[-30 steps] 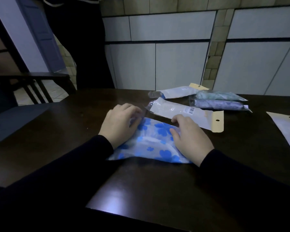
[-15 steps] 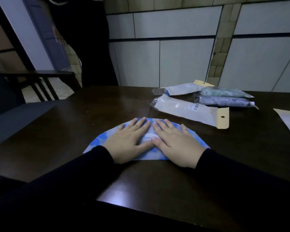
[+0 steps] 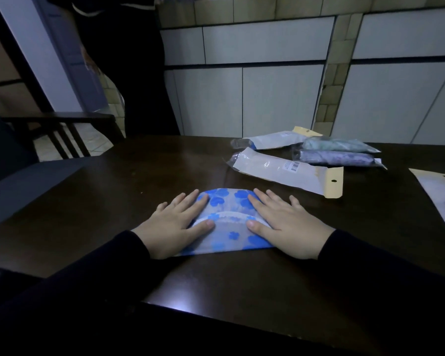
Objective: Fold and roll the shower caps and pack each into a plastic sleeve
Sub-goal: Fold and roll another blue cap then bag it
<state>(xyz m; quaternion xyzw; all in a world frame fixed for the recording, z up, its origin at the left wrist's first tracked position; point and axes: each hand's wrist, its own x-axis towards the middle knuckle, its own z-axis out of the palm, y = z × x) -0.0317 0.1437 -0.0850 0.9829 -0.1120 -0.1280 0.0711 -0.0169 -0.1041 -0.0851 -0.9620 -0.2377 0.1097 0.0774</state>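
A blue shower cap (image 3: 228,222) with a flower print lies folded flat on the dark wooden table (image 3: 144,181), its white elastic band showing across the middle. My left hand (image 3: 176,223) presses flat on its left part, fingers straight. On the cap's right part my right hand (image 3: 284,223) presses flat the same way. An empty plastic sleeve (image 3: 280,170) with a barcode label and a yellow hang tab lies just beyond the cap, to the right.
Behind that sleeve lie another sleeve (image 3: 272,140) and two packed sleeves, one greenish (image 3: 337,145), one purplish (image 3: 337,158). A further sleeve (image 3: 442,196) sits at the right edge. A dark chair (image 3: 59,129) stands left; a person in dark clothes (image 3: 129,60) stands behind the table.
My hands went from folding the cap with curled fingers to lying flat on it, then slid apart sideways, uncovering the cap's middle.
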